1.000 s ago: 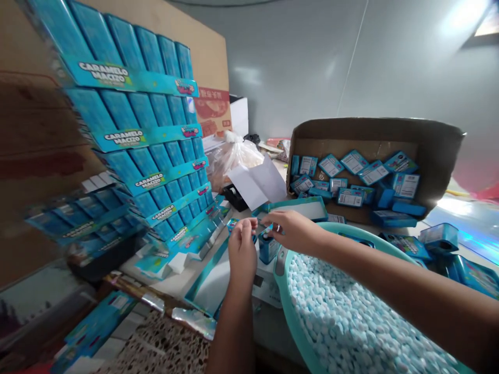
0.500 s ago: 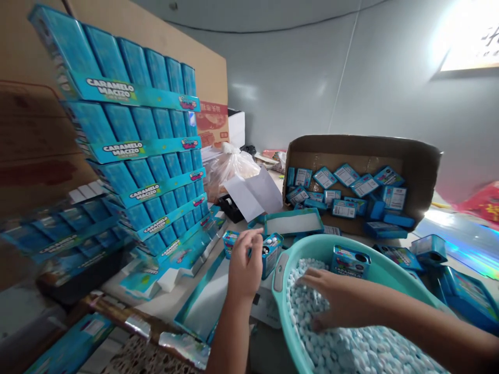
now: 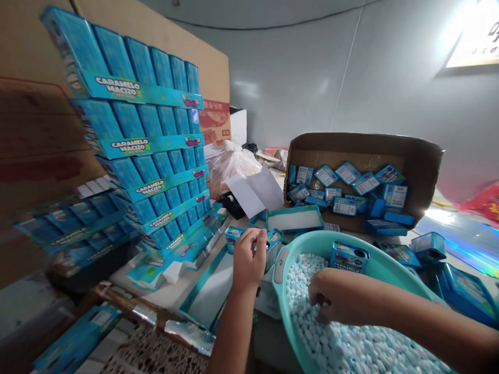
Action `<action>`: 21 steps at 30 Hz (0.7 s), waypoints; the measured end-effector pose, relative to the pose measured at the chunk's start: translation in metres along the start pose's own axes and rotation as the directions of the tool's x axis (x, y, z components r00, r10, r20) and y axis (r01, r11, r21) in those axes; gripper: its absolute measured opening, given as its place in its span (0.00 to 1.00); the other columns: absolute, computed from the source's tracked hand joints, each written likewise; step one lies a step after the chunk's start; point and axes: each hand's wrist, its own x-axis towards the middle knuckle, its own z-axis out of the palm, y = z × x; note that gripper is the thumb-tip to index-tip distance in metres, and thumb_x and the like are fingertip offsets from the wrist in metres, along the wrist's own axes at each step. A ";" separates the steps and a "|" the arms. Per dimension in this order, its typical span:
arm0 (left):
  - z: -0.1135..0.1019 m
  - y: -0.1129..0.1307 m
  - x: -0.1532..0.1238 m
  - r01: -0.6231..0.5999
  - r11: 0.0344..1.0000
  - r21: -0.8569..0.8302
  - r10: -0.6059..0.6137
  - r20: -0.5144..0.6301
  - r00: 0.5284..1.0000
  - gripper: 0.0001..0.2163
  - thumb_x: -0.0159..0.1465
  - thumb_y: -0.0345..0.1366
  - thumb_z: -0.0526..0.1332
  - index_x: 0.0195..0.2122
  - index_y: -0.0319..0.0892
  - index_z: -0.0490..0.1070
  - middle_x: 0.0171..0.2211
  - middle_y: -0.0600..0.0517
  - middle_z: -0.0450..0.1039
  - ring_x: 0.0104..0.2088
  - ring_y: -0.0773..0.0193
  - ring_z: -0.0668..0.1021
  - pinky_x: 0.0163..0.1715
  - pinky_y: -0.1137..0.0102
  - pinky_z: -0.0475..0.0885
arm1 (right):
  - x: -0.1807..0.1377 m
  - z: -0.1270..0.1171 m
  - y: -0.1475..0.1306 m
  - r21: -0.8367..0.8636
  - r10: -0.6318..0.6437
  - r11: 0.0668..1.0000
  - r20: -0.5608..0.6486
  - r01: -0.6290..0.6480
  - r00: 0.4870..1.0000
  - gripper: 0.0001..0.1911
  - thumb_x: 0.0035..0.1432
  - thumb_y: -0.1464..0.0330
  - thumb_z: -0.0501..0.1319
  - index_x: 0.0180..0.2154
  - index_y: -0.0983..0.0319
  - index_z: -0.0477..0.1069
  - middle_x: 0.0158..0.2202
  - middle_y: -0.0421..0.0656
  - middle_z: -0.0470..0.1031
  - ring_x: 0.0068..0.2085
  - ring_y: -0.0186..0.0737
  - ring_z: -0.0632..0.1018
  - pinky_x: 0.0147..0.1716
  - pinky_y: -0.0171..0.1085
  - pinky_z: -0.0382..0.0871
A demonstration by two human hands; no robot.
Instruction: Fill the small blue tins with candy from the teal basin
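My left hand (image 3: 250, 257) is closed in a loose fist, its curled fingers right at an upright blue candy tin (image 3: 274, 248). It hides part of that tin, and whatever may be inside the fist is out of sight. Just left stands a second blue tin (image 3: 233, 240). Inside a turquoise basin (image 3: 380, 246), my right hand (image 3: 331, 296) digs into small pale-blue and white candies (image 3: 366, 343), fingers curled in among them, the tips partly buried. Another printed tin (image 3: 348, 257) leans in the basin, behind the right wrist.
Stacked display trays of blue tins (image 3: 156, 140) rise at the left. A cardboard box (image 3: 417, 161) on its side holds several tins. Shallow blue trays (image 3: 294, 219) and folded white paper (image 3: 255, 192) lie between. More tins (image 3: 468, 296) sit right of the basin.
My right hand's spread fingers have curled into the candies, and the hand has shifted slightly right. My left hand stays by the tin, with its fingers more closed. The view has turned slightly.
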 end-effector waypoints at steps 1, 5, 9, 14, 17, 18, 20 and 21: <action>-0.001 -0.001 0.000 0.016 1.000 -0.025 -0.017 -0.024 1.000 0.18 0.71 0.44 0.51 0.28 0.43 0.70 0.33 0.48 0.76 0.38 0.59 0.78 0.41 0.66 0.71 | 0.001 -0.003 -0.002 -0.017 -0.004 1.000 -0.003 0.004 1.000 0.08 0.44 0.69 0.65 0.31 0.55 0.80 0.28 0.39 0.80 0.30 0.40 0.78 0.25 0.35 0.60; 0.000 -0.002 -0.002 0.062 0.992 -0.113 -0.068 -0.050 0.996 0.18 0.71 0.44 0.51 0.29 0.43 0.72 0.32 0.50 0.77 0.38 0.60 0.78 0.41 0.67 0.71 | 0.010 -0.030 -0.013 -0.228 -0.092 0.971 -0.054 0.078 0.994 0.08 0.49 0.73 0.62 0.30 0.62 0.80 0.28 0.43 0.80 0.28 0.38 0.75 0.26 0.35 0.58; 0.000 0.002 -0.005 0.103 0.982 -0.157 -0.130 -0.170 0.977 0.17 0.70 0.44 0.54 0.29 0.42 0.74 0.30 0.50 0.76 0.34 0.61 0.76 0.38 0.68 0.68 | 0.036 -0.071 -0.028 -0.301 -0.212 0.940 -0.157 0.158 0.964 0.12 0.51 0.78 0.58 0.33 0.66 0.80 0.30 0.45 0.79 0.28 0.35 0.71 0.28 0.34 0.56; 0.001 0.002 -0.004 0.127 0.941 -0.313 -0.249 -0.389 0.887 0.18 0.70 0.46 0.51 0.27 0.41 0.69 0.26 0.52 0.71 0.31 0.63 0.74 0.36 0.69 0.69 | 0.074 -0.094 -0.049 -0.449 -0.401 0.843 -0.157 0.297 0.902 0.12 0.51 0.80 0.59 0.36 0.70 0.80 0.30 0.42 0.78 0.30 0.30 0.67 0.30 0.31 0.53; 0.003 -0.002 -0.002 0.128 0.908 -0.399 -0.307 -0.425 0.851 0.17 0.69 0.46 0.52 0.29 0.41 0.68 0.25 0.53 0.69 0.29 0.65 0.73 0.34 0.70 0.70 | 0.091 -0.094 -0.061 -0.458 -0.417 0.825 -0.096 0.332 0.904 0.08 0.50 0.78 0.63 0.34 0.69 0.79 0.29 0.41 0.77 0.28 0.29 0.65 0.28 0.31 0.51; 0.003 -0.003 -0.002 0.130 0.900 -0.416 -0.321 -0.431 0.843 0.16 0.68 0.46 0.52 0.30 0.41 0.68 0.25 0.53 0.69 0.29 0.65 0.74 0.34 0.70 0.70 | 0.095 -0.094 -0.063 -0.457 -0.412 0.824 -0.076 0.335 0.908 0.07 0.48 0.77 0.65 0.33 0.70 0.79 0.28 0.41 0.77 0.27 0.30 0.64 0.27 0.32 0.51; 0.005 -0.005 -0.001 0.132 0.893 -0.430 -0.336 -0.441 0.833 0.16 0.68 0.46 0.52 0.31 0.40 0.69 0.26 0.53 0.69 0.29 0.65 0.74 0.33 0.70 0.71 | 0.097 -0.094 -0.065 -0.452 -0.386 0.834 -0.071 0.316 0.920 0.06 0.47 0.75 0.66 0.32 0.70 0.77 0.27 0.43 0.76 0.25 0.31 0.64 0.25 0.33 0.51; 0.005 -0.005 -0.001 0.135 0.893 -0.429 -0.338 -0.443 0.830 0.16 0.68 0.46 0.52 0.31 0.40 0.69 0.26 0.53 0.69 0.29 0.65 0.74 0.34 0.70 0.71 | 0.094 -0.093 -0.065 -0.449 -0.371 0.843 -0.089 0.295 0.924 0.07 0.48 0.75 0.65 0.33 0.71 0.77 0.28 0.45 0.77 0.26 0.32 0.66 0.25 0.34 0.52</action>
